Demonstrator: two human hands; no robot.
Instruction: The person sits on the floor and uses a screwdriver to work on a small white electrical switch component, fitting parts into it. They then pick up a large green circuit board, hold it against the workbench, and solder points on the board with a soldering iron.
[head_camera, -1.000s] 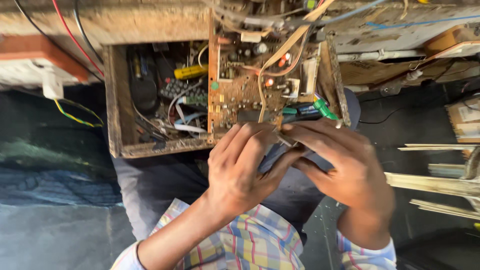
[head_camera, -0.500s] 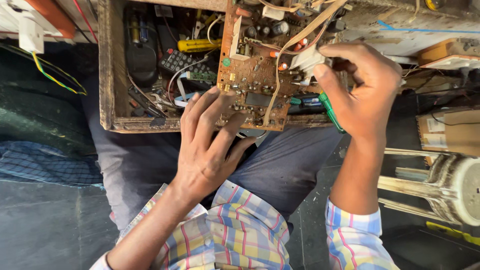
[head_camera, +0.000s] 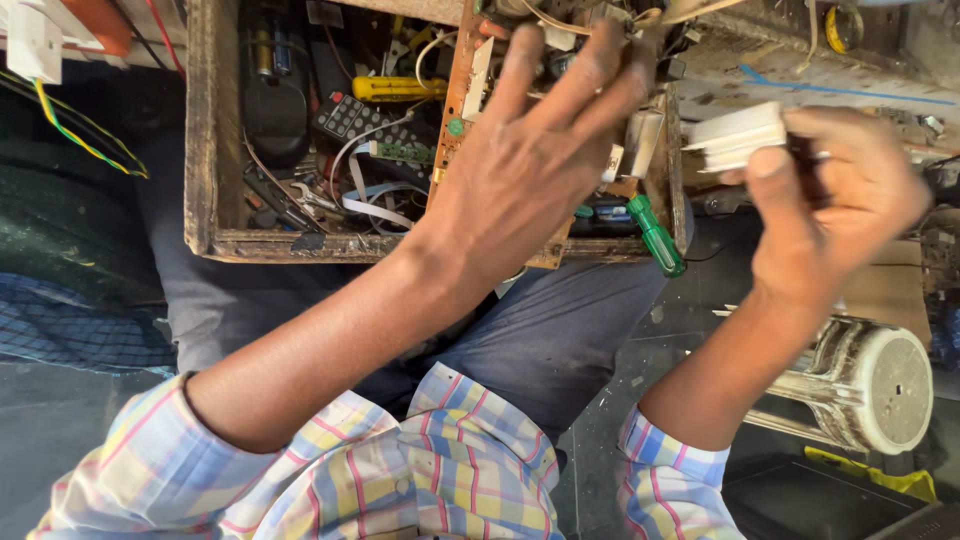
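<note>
Counts:
- 2 hands: left hand (head_camera: 520, 170) spread over the board, right hand (head_camera: 840, 200) pinching a block
- 1 wooden box (head_camera: 200, 150)
- 1 circuit board (head_camera: 460, 90), brown
- 1 white block (head_camera: 735, 135)
- 1 screwdriver (head_camera: 655, 235), green handle
- 1 remote (head_camera: 350, 118), black
- 1 yellow tool (head_camera: 400, 88)
- 1 small green strip board (head_camera: 405, 153)
- 1 white drum (head_camera: 880, 385) at right

Loose wires and small parts in the box: too tangled to count.
</note>
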